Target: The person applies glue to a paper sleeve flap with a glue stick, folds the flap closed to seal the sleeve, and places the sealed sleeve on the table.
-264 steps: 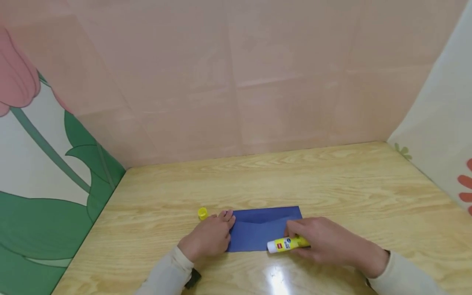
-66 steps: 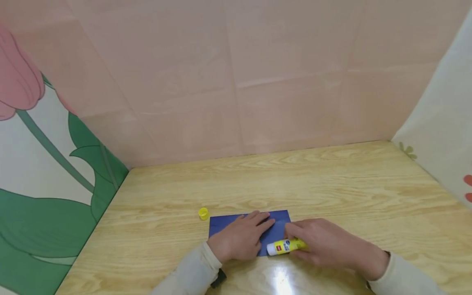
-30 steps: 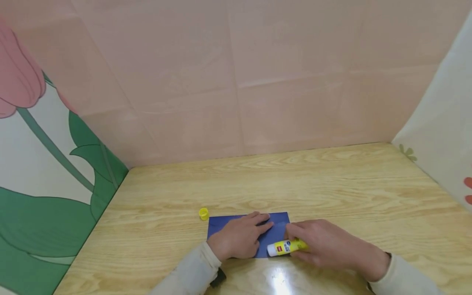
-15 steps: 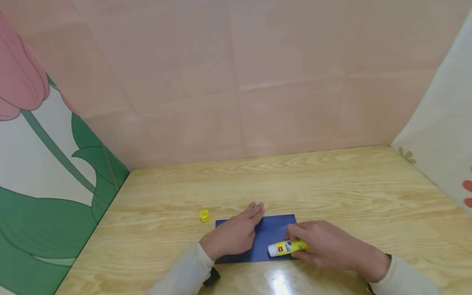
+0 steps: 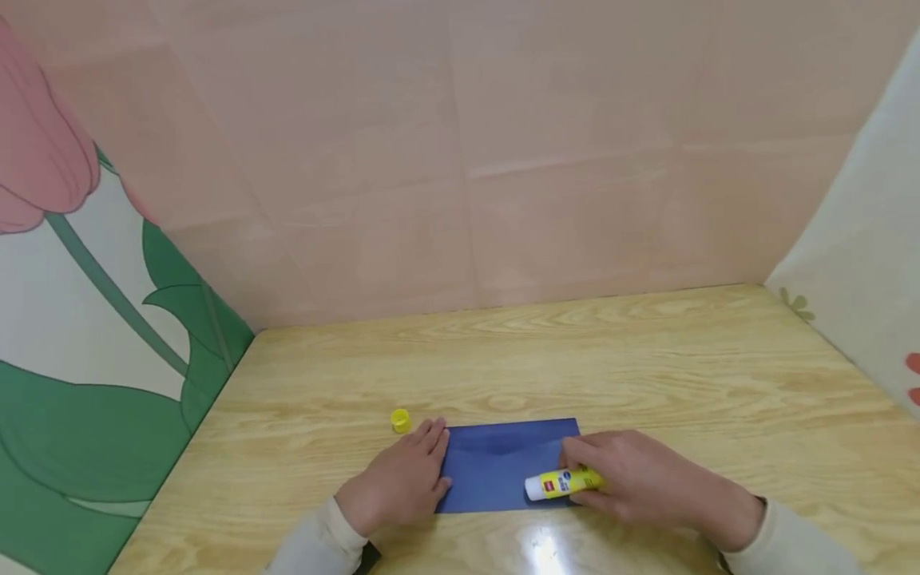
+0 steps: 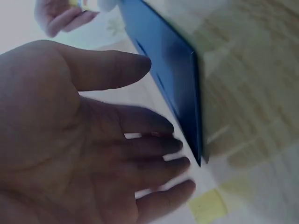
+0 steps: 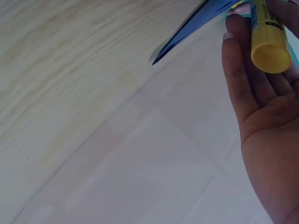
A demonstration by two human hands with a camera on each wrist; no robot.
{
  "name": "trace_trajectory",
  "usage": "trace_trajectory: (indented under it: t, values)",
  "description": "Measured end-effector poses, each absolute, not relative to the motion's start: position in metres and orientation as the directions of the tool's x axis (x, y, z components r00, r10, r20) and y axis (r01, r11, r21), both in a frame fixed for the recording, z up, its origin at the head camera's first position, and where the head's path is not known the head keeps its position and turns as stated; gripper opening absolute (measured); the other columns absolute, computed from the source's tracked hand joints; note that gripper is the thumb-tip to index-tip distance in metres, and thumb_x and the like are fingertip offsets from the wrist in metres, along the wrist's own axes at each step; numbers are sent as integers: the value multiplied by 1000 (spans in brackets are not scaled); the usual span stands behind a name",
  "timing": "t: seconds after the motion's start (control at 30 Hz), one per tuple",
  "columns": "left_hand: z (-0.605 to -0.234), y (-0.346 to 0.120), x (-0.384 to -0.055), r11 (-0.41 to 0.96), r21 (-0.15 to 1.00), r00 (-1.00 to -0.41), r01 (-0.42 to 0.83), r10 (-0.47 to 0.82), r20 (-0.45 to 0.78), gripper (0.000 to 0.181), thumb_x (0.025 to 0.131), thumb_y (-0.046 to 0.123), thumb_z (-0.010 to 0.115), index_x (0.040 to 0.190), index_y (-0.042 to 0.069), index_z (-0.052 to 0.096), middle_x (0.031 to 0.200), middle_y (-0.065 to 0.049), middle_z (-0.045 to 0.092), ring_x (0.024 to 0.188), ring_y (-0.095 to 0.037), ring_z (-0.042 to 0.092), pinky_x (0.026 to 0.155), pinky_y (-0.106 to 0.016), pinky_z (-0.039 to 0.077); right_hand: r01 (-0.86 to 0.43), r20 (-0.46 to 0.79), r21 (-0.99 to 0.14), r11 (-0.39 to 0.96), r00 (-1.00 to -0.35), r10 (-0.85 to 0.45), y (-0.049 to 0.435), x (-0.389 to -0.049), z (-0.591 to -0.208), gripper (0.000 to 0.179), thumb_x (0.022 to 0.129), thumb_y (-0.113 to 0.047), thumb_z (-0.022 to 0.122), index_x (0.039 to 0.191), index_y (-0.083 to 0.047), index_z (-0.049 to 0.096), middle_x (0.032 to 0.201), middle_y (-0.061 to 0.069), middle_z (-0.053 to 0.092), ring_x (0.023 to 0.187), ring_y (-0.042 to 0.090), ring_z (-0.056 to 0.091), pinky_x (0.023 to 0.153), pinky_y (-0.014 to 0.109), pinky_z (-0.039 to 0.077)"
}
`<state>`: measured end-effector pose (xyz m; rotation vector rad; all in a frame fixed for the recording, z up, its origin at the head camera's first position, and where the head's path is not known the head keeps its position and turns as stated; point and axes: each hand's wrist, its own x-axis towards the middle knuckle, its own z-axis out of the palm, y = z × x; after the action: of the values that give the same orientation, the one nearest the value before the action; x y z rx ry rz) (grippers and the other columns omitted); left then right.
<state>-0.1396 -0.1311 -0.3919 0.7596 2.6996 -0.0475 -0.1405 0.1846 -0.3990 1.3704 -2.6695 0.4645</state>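
Observation:
A blue paper envelope (image 5: pixel 496 463) lies flat on the table, a darker strip along its far edge. My left hand (image 5: pixel 402 479) is at its left end, fingers straight, with fingertips and thumb at the envelope's edge. In the left wrist view the palm of that hand (image 6: pixel 88 135) faces the camera, beside the envelope (image 6: pixel 177 79). My right hand (image 5: pixel 632 479) grips a yellow glue stick (image 5: pixel 564 482), its white end pointing left over the envelope's right part. The right wrist view shows the glue stick's (image 7: pixel 268 37) round yellow base.
A small yellow cap (image 5: pixel 400 421) stands on the wooden table (image 5: pixel 323 375), just beyond my left fingers. A pink sheet (image 5: pixel 359 200) hangs behind the table, with printed panels on the left and right.
My left hand has slid left off the envelope's middle to its left end. The envelope sits slightly farther right than a second ago. The right hand keeps its hold on the glue stick.

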Motion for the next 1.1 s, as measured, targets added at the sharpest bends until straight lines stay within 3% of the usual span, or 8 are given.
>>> trace_trajectory:
  t: [0.27,0.83,1.1]
  values:
    - [-400,-132,-137,864,5,-828,504,485,-283,65,104,42,44,151,-1,38,162,-16,30,151,-31,29,123,-45,27,-803,228,-203,560,-596,-770,182,-140,-398,31,80,-29,81,96,-27,55,88,-20,63,76,-9,54,62,18,50]
    - [-405,-137,-140,871,95,-812,481,484,-326,82,97,65,42,156,9,30,166,-9,23,153,-27,24,126,-51,14,-790,207,-221,571,-611,-765,184,-140,-402,31,80,-29,80,96,-28,54,86,-21,60,75,-9,52,61,19,49]
    - [-402,-135,-138,876,48,-830,479,470,-301,75,100,63,38,157,14,32,166,-10,23,154,-28,24,125,-55,13,-801,237,-200,565,-599,-765,183,-142,-399,32,79,-29,81,95,-28,53,84,-21,58,73,-10,49,59,18,47]
